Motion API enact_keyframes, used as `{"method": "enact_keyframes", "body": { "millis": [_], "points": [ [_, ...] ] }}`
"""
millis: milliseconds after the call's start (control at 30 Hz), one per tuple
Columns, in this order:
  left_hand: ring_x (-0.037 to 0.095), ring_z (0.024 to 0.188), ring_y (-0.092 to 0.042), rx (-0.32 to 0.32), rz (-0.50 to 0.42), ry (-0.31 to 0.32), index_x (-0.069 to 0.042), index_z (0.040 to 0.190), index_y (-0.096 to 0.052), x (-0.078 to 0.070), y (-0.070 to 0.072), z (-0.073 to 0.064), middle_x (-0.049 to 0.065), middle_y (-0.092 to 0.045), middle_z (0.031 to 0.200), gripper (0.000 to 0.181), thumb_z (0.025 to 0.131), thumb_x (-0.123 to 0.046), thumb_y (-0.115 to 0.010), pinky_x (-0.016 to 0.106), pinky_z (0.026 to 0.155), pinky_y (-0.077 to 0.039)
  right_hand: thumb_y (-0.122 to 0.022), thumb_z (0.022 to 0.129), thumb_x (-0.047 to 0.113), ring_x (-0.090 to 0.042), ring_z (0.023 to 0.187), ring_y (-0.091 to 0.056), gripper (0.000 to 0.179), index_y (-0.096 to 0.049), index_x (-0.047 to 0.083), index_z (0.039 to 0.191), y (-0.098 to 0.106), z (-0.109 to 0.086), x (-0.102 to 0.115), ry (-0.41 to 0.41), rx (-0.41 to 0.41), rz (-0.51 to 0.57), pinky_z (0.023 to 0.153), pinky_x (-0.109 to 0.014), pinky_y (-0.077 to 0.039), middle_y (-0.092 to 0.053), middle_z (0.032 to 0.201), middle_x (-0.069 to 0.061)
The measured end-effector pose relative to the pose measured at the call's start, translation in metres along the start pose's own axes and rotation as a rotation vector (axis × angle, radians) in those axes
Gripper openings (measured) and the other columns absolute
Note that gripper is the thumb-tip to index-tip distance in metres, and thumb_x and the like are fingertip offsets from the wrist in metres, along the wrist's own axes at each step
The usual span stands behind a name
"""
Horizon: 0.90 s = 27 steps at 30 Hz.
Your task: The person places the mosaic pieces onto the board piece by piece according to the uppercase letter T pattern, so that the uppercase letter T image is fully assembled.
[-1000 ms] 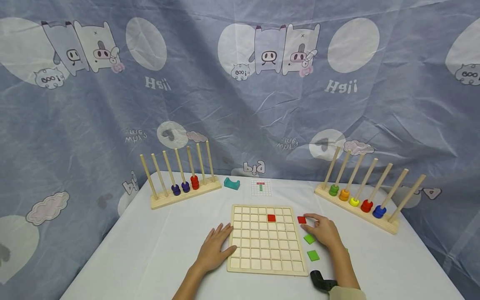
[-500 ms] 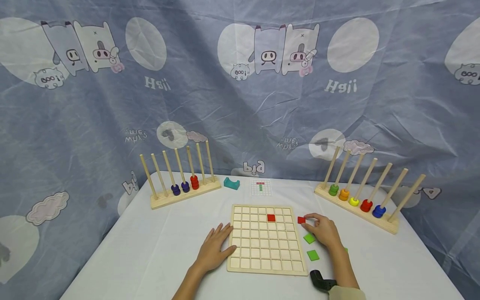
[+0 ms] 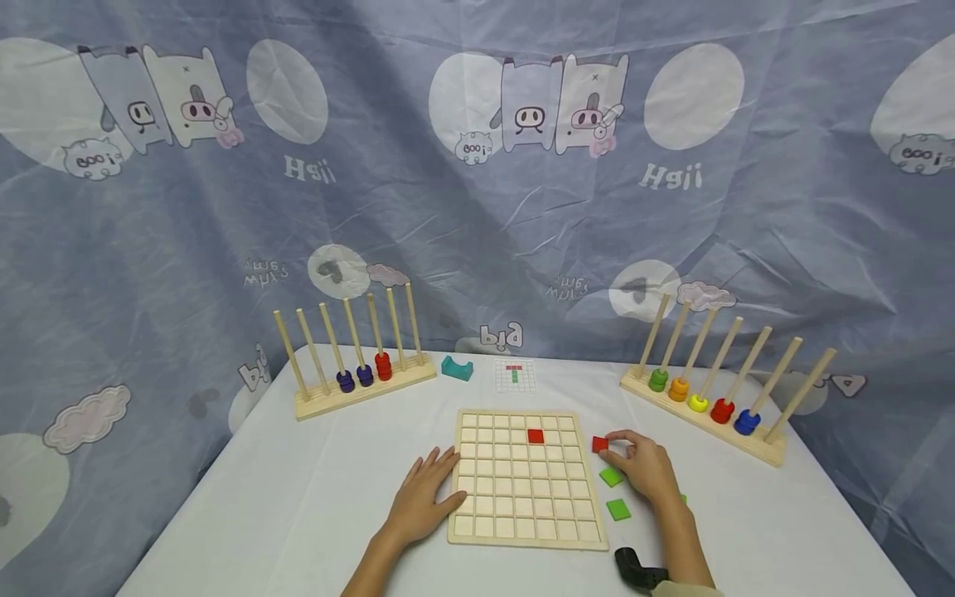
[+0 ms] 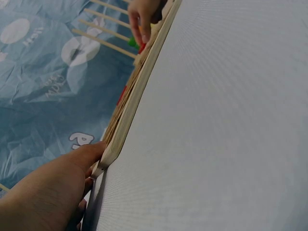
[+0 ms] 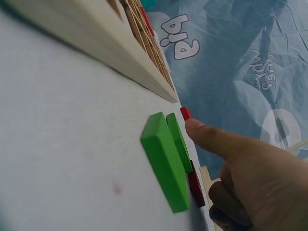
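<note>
Already the board [image 3: 504, 486] bears one red tile [image 3: 535, 436], your right hand [image 3: 647, 468] pinches another tile [image 3: 599, 444] at its two o'clock, left hand [image 3: 420, 500] relaxed at nine, green tiles [image 3: 618, 509] unplaced.

The left hand [image 3: 422, 496] lies back upward, fingers [image 3: 438, 466] extended forward, thumb [image 3: 452, 502] spread to the right. The right hand [image 3: 649, 466] points left, index finger [image 3: 627, 434] and thumb set in a pinch, remaining fingers curled. The left forearm [image 3: 375, 560] and right forearm [image 3: 682, 539] slant forward and inward.
</note>
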<state>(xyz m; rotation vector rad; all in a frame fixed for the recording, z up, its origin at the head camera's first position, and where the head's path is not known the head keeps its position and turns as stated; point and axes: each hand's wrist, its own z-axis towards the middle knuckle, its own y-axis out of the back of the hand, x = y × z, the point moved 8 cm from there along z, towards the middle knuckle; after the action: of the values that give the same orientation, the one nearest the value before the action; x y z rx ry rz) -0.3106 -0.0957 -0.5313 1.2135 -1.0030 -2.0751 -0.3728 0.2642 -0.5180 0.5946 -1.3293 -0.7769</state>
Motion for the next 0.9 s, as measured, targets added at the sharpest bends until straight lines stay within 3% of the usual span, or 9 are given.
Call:
{"method": "enact_keyframes", "body": {
  "millis": [333,733,900],
  "points": [
    [0.030,0.134,-0.028,-0.004,-0.011,0.004,-0.009,0.138,-0.043,0.001,0.000,-0.001,0.005,-0.039,0.143,0.062,0.088,-0.044,-0.056,0.049,0.109,-0.016,-0.074,0.077,0.032,-0.009,0.045,-0.022,0.033,-0.067,0.015,0.104,-0.003,-0.008,0.030,0.059,0.024,0.043,0.040,-0.022,-0.020,-0.028,0.050,0.004],
    [0.031,0.134,-0.029,-0.005,-0.010,0.004,-0.009,0.137,-0.044,0.001,0.002,-0.001,0.006,-0.040,0.143,0.062,0.088,-0.044,-0.056,0.050,0.108,-0.017,-0.077,0.074,0.033,-0.007,0.043,-0.021,0.032,-0.068,0.018,0.100,-0.050,-0.015,0.090,0.182,0.068,0.111,0.041,-0.021,-0.021,-0.032,0.047,0.005],
    [0.030,0.134,-0.028,0.002,-0.016,0.009,-0.009,0.138,-0.043,0.001,0.000,-0.001,0.006,-0.039,0.143,0.062,0.088,-0.044,-0.056,0.049,0.109,-0.016,-0.077,0.074,0.032,-0.006,0.044,-0.022,0.031,-0.068,0.017,0.100,-0.064,-0.013,0.100,0.193,0.064,0.123,0.042,-0.021,-0.020,-0.030,0.047,0.006]
  ]
}}
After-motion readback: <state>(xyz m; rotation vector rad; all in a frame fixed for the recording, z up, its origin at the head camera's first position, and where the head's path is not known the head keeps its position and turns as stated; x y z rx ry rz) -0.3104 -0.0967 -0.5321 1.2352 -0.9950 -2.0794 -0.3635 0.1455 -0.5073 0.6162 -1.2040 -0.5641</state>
